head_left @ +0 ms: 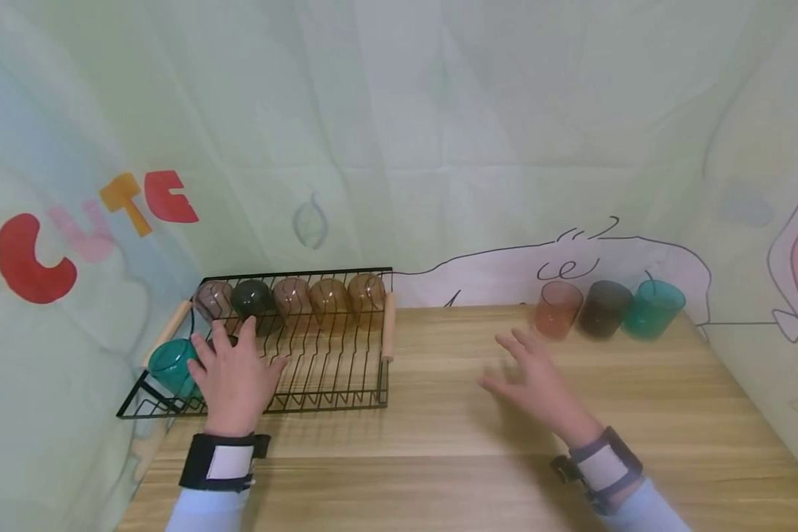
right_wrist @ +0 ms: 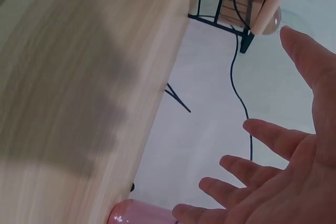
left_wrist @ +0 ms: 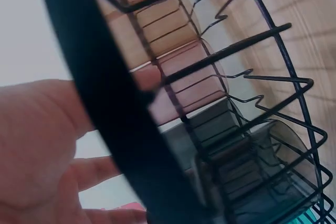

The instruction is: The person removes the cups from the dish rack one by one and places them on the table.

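Note:
My left hand [head_left: 234, 380] is over the front left of a black wire dish rack [head_left: 332, 399], its fingers spread. Under those fingers sits a dark glass cup [left_wrist: 252, 169], mostly hidden in the head view. Just left of it a teal cup [head_left: 171, 366] leans in the rack. Along the rack's back stand a pale greyish cup [head_left: 213, 298], a dark cup [head_left: 253, 297], a pink cup [head_left: 292, 301] and two amber cups, one of them at the right end [head_left: 367, 297]. Over the table, my right hand [head_left: 539, 388] holds nothing, fingers apart.
At the table's back right stand a reddish-orange cup [head_left: 558, 310], a dark cup [head_left: 604, 310] and a teal cup [head_left: 655, 310] in a row. The rack has wooden handles, one on its right side [head_left: 389, 326]. A printed cloth [head_left: 439, 148] hangs behind the wooden table [head_left: 399, 480].

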A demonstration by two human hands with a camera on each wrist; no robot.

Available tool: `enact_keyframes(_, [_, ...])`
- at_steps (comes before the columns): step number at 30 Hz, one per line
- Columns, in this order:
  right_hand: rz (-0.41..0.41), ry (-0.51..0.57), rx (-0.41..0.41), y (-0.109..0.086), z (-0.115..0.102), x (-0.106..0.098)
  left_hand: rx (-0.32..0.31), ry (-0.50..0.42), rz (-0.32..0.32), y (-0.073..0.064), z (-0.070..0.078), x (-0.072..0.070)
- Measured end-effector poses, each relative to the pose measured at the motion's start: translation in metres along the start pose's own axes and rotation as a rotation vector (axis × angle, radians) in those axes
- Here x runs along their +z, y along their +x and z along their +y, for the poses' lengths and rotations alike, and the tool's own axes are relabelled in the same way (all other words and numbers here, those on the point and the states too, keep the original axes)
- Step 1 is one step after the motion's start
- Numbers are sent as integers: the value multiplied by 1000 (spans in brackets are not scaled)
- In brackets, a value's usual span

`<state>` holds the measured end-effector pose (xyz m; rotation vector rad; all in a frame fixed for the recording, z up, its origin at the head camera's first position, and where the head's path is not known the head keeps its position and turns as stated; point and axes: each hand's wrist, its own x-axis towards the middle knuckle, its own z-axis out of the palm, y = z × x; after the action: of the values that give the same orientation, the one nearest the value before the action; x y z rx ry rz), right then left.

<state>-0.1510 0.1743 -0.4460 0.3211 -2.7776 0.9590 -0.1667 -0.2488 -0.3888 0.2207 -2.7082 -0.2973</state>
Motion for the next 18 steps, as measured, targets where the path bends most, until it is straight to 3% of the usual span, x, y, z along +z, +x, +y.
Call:
enact_keyframes(5, [-46, 15, -13, -3, -4, 7, -18, 19, -20, -1, -2, 4])
enact_keyframes(18, [-25, 28, -31, -7, -4, 12, -35, 40, -75, -1, -6, 10])
